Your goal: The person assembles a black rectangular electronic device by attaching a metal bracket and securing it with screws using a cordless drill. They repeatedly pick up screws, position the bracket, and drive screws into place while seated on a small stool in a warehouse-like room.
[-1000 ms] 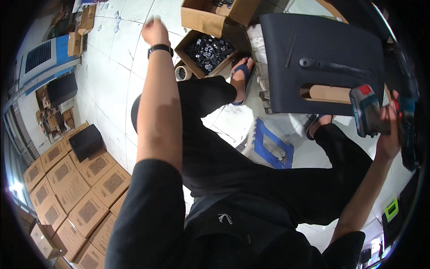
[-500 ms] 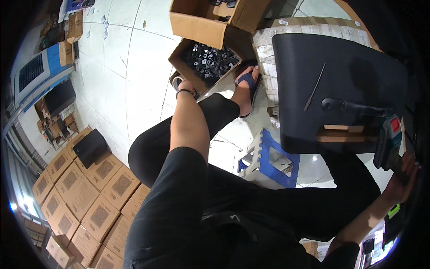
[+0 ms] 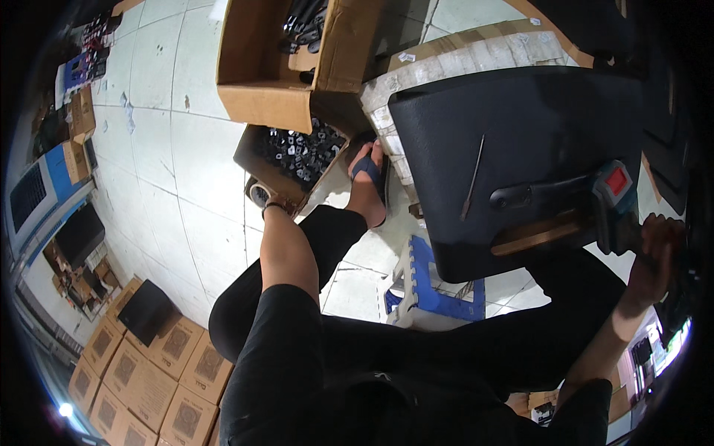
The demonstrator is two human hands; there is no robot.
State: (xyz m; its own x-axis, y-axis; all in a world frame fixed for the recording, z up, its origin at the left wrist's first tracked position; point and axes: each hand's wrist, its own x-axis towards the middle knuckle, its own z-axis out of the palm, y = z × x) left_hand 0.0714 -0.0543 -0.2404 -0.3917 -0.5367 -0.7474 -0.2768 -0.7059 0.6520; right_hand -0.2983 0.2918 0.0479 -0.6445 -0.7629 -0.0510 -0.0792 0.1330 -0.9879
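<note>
My left hand (image 3: pixel 278 203) is down at the near corner of a cardboard box (image 3: pixel 245 152) of small black parts (image 3: pixel 301 152), beside a roll of tape (image 3: pixel 259 195). Its fingers are mostly hidden. At the right, my right hand (image 3: pixel 657 256) is closed around a teal and black cordless drill (image 3: pixel 616 195) with a red square on it. The drill is over the edge of a large black curved panel (image 3: pixel 446 126). On that panel lie a thin metal rod (image 3: pixel 474 178), like a long screwdriver, and a black bar-shaped bracket (image 3: pixel 547 192) with a rounded end.
A taller open carton (image 3: pixel 268 104) with black parts stands behind the small-parts box. A white, tape-wrapped stack (image 3: pixel 461 61) sits behind the panel. Between my legs is a blue and white plastic stool (image 3: pixel 439 293). Printed cartons (image 3: pixel 141 386) are stacked at the lower left.
The view has shifted. My right hand and the drill have moved farther away along the panel's right side, near the bracket's end. My left hand stays by the small-parts box.
</note>
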